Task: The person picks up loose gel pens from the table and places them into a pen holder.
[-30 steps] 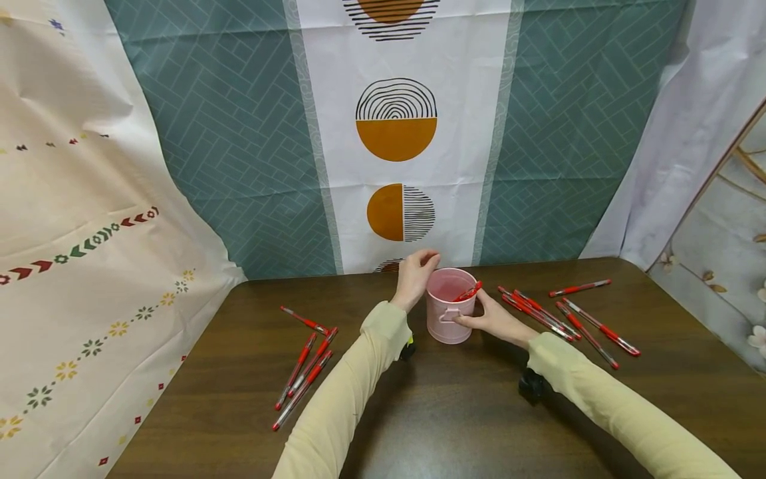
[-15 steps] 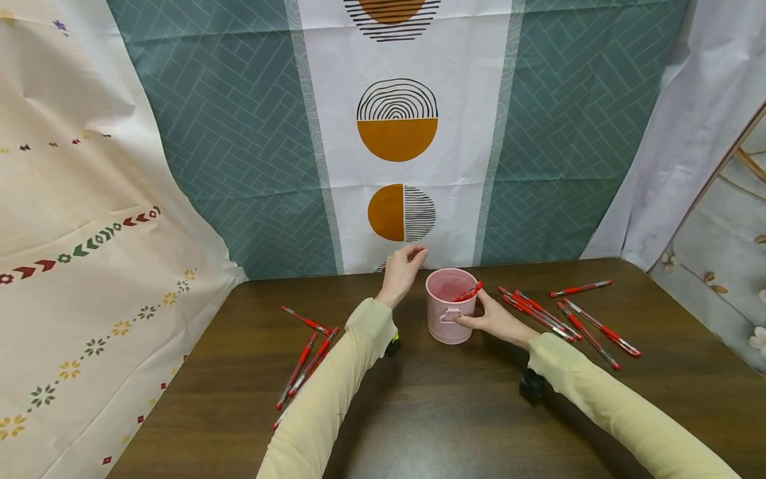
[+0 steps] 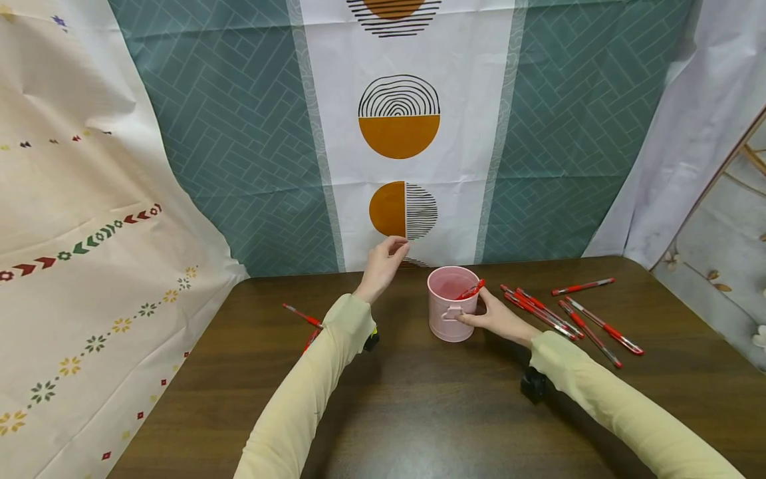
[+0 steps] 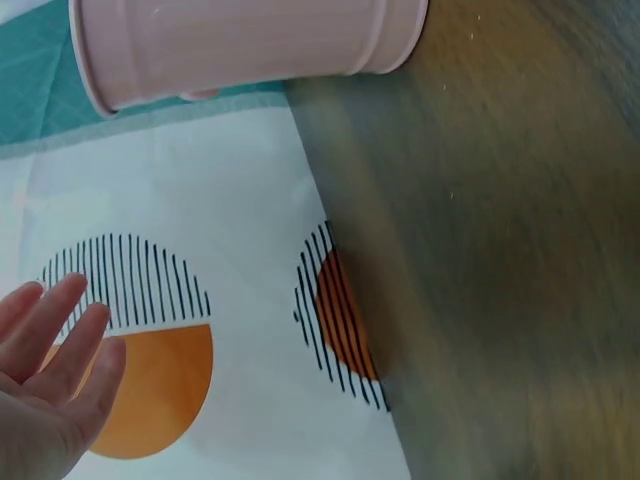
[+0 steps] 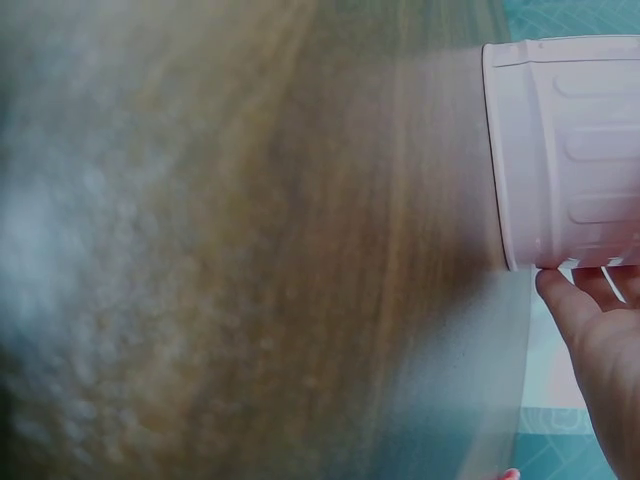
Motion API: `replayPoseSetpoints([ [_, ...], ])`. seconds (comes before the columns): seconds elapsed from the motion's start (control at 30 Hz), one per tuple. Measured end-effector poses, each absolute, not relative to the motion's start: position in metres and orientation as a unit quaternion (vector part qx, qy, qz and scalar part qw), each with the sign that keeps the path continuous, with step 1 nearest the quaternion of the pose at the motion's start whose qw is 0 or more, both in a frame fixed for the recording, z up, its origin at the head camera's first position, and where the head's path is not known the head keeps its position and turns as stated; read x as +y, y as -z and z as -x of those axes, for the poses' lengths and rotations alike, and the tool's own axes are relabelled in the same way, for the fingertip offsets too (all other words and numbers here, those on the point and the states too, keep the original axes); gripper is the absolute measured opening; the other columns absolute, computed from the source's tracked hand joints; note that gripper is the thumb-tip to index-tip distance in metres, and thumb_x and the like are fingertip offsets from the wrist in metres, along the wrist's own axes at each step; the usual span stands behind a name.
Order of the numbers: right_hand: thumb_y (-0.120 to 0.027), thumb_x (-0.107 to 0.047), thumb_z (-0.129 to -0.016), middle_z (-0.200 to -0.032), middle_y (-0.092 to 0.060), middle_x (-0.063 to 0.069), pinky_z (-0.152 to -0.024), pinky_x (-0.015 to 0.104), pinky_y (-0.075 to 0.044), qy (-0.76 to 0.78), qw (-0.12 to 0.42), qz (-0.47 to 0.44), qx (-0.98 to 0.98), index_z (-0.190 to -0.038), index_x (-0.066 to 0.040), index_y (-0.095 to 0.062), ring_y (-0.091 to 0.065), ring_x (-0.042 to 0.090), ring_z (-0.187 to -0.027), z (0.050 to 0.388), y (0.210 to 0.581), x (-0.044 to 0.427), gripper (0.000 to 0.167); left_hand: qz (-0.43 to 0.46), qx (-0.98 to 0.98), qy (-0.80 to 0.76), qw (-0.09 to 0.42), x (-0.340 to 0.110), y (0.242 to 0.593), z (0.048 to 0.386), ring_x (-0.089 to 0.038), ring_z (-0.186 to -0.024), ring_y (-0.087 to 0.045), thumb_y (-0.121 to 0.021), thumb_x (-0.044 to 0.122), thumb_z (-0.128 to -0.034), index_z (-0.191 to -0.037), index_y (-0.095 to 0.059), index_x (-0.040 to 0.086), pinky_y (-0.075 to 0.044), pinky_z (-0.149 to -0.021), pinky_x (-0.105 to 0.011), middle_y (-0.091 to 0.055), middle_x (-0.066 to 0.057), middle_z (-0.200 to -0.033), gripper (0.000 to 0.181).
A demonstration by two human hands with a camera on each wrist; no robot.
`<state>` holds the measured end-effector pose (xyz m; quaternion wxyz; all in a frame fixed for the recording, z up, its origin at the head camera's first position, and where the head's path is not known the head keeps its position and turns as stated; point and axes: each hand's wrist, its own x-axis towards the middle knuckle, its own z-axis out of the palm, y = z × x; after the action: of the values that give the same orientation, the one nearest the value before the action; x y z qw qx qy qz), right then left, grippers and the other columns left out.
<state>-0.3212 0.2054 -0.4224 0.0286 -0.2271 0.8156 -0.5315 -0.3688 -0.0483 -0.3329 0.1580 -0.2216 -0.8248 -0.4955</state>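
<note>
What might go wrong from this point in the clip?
The left sleeve crosses in front of the pens on the left in the head view; if it is low enough, it might brush and roll them.

Only the right hand steadies the pink bucket, so an uneven pull could tip it.

Red pen ends lean at the rim on that hand's side, where a bump could dislodge them.

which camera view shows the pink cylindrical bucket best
The head view: it shows the pink cylindrical bucket nearly whole, open top included, only partly covered by the right hand. The left wrist view shows its side, cut by the top edge; the right wrist view shows its lower part, cut by the right edge.
</note>
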Motion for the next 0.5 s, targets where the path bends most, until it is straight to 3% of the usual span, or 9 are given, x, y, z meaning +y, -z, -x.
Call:
replayPoseSetpoints([
  [0.5, -0.068, -0.029, -0.081, -0.131, -0.037, 0.016, -0.093, 0.051, -0.03, 0.526, 0.029, 0.219, 0.821, -0.137, -0.007, -0.024, -0.033, 0.033, -0.119, 0.321, 0.424, 0.206, 0.075, 0.242, -0.843, 0.462, 0.133, -0.083, 0.319, 0.362, -0.02, -0.098, -0.054, -0.052, 0.021, -0.0934, -0.113, -0.057, 0.002, -0.041, -0.084, -0.033, -0.06, -0.01, -0.106, 0.027],
])
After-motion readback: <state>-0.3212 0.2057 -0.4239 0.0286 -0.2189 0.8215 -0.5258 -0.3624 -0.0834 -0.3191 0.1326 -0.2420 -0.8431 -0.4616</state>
